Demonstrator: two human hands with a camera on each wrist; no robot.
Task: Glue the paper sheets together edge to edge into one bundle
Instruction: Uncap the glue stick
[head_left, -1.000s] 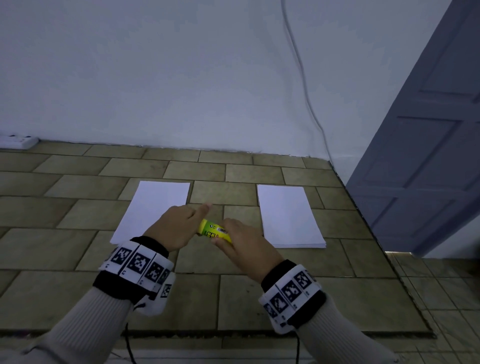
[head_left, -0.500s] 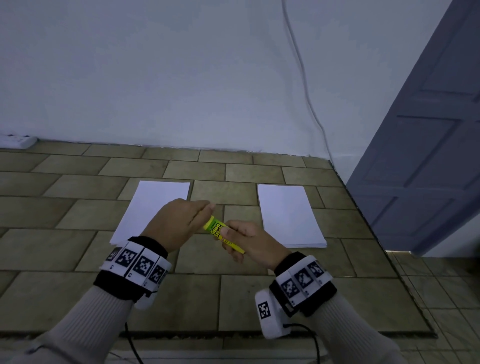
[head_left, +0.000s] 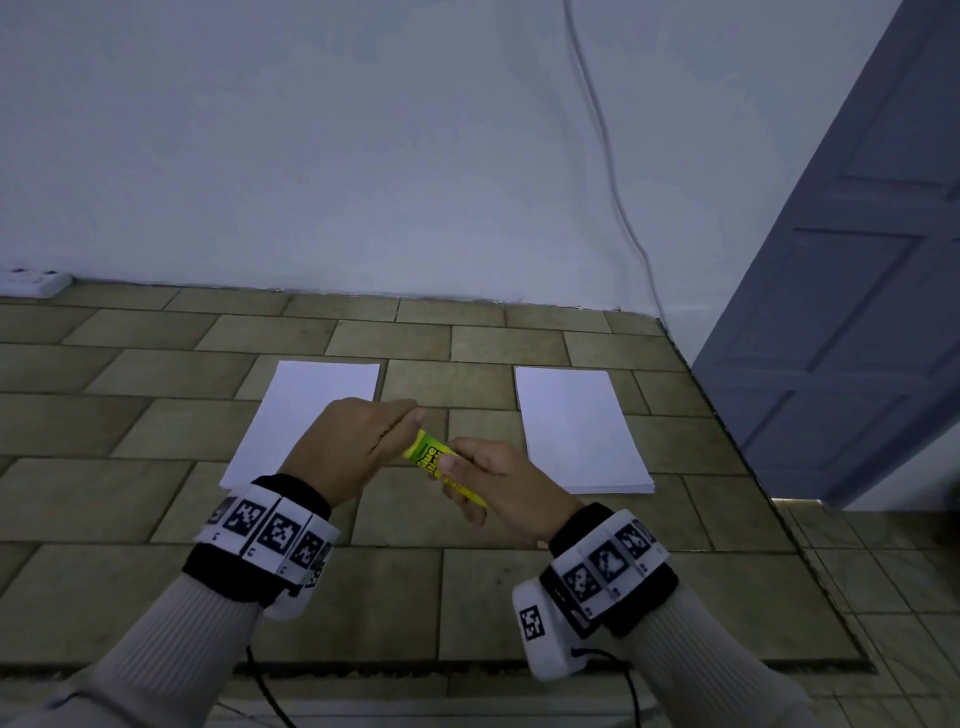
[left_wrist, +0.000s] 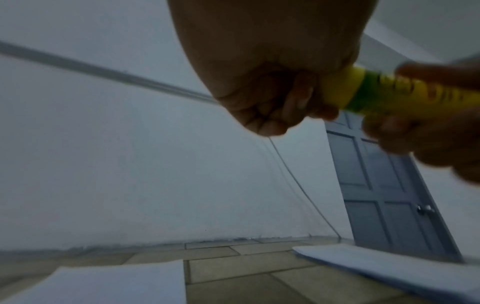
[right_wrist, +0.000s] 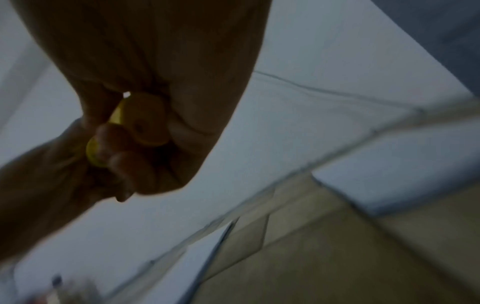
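Note:
A yellow-green glue stick (head_left: 434, 456) (left_wrist: 384, 90) (right_wrist: 145, 121) is held in the air between both hands, above the tiled floor. My right hand (head_left: 483, 480) grips its body with fingers curled round it. My left hand (head_left: 363, 441) (left_wrist: 270, 67) closes on the stick's upper end, where the cap is hidden under its fingers. One white paper sheet (head_left: 306, 410) (left_wrist: 111, 283) lies flat on the floor behind my left hand. A stack of white sheets (head_left: 576, 431) (left_wrist: 389, 269) lies to the right of my right hand.
The olive tiled floor (head_left: 447, 587) ends at a white wall (head_left: 363, 156). A blue-grey door (head_left: 857, 312) stands open on the right. A white cable (head_left: 608, 156) hangs down the wall. A white power strip (head_left: 31, 280) lies at the far left.
The right hand has rolled so the stick tilts more steeply, its lower end pointing toward me. The left hand stays on the upper end. The papers have not moved.

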